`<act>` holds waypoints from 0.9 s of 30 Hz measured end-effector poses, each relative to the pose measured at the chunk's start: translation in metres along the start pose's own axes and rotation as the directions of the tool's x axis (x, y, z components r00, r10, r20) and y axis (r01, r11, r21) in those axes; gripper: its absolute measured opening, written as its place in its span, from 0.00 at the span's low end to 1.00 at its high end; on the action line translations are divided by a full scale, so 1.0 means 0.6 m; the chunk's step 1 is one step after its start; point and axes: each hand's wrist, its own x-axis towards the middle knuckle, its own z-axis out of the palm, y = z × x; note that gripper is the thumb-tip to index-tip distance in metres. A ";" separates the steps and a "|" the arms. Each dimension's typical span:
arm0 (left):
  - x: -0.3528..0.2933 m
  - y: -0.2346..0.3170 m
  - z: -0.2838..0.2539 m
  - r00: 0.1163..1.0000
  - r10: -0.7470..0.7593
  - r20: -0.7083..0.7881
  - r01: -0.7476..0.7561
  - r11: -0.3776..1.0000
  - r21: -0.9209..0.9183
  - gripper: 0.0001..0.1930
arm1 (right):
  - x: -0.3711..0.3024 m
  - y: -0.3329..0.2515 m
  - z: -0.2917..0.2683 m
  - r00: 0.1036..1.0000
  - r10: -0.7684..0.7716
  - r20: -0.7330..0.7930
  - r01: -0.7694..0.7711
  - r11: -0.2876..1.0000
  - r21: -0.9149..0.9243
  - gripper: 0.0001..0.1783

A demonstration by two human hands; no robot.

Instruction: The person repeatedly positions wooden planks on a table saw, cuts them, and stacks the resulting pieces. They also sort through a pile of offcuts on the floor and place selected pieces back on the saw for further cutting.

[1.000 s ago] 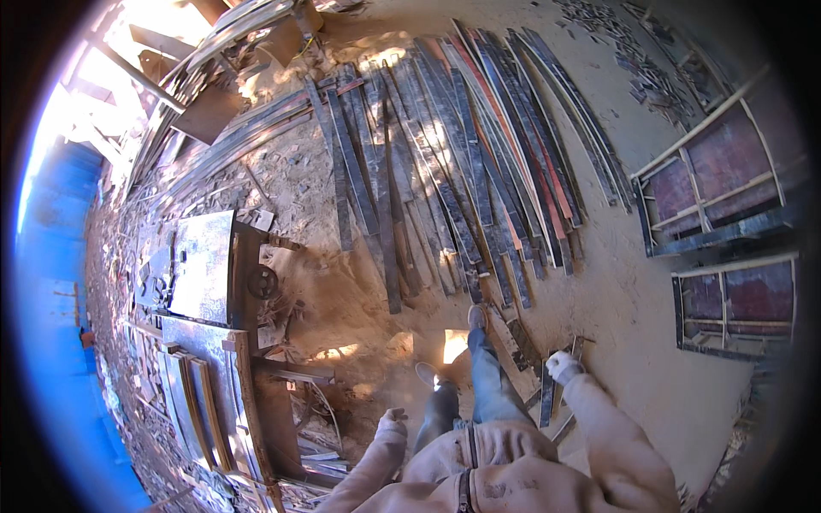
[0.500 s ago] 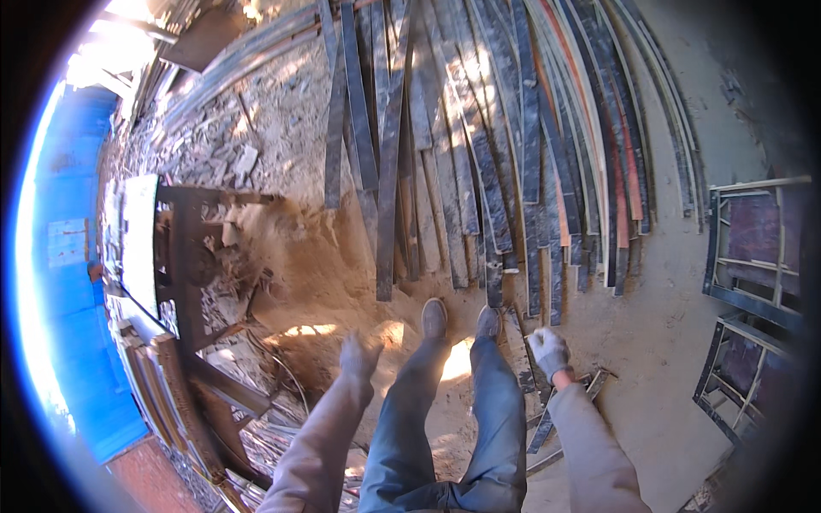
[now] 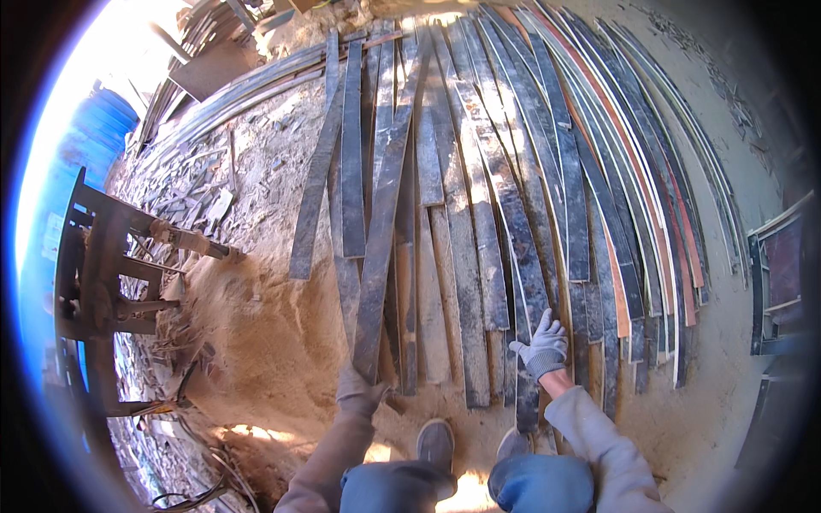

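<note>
A: Start with the left hand [image 3: 359, 393]. Holding anything?

B: Gloved, set right at the near end of a long dark plank [image 3: 387, 214]. Partly hidden and a little blurred, so cannot tell whether closed around the wood or merely lying against it.

A: Why at that end?

B: Probably for reach: just ahead of the shoes [image 3: 436, 443], and lying partly on top of neighbouring wood rather than buried beneath.

A: Now the right hand [image 3: 544, 346].

B: Gloved too, over a second dark plank [image 3: 510, 214], with thumb apart and fingers spread wide. Nothing gripped. Judging by the bent knees [image 3: 543, 483], lowered to suit work close to the ground.

A: And the remaining planks [image 3: 571, 214]?

B: Spread flat on sandy ground [image 3: 274, 299], mostly lengthwise, overlapping in places, with reddish strips [image 3: 617, 291] toward the right. Laid roughly one way, seemingly to leave many ends exposed on the near side.

A: Anything over to the left?

B: See a dark metal frame [image 3: 101, 312], well apart from the long dark plank, with wood scraps [image 3: 192, 188] strewn beyond.
</note>
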 end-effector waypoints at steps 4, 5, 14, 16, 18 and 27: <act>0.013 -0.067 -0.047 0.992 -0.039 0.121 0.069 0.965 -0.252 0.46 | 0.025 0.007 0.003 1.000 -0.022 -0.007 0.023 0.983 0.184 0.72; 0.014 -0.080 -0.070 0.986 -0.068 0.154 0.101 0.970 -0.221 0.45 | 0.029 0.017 -0.004 0.999 -0.040 0.020 0.033 0.961 0.273 0.69; -0.108 0.003 -0.055 0.981 -0.029 0.194 0.173 0.590 -0.788 0.34 | -0.018 0.076 -0.025 0.965 -0.247 -0.085 0.146 0.242 0.959 0.41; -0.106 0.030 -0.013 0.998 0.042 0.052 0.013 0.634 -0.773 0.33 | -0.042 0.076 -0.007 0.961 -0.231 -0.151 0.204 0.225 0.953 0.37; -0.094 0.040 0.007 0.998 0.058 -0.014 -0.051 0.705 -0.707 0.33 | -0.056 0.073 0.012 0.973 -0.136 -0.184 0.222 0.361 0.906 0.35; 0.113 0.068 -0.052 0.959 -0.044 -0.280 -0.001 0.987 -0.160 0.52 | -0.041 0.019 0.049 0.947 -0.163 -0.276 0.319 0.401 0.859 0.38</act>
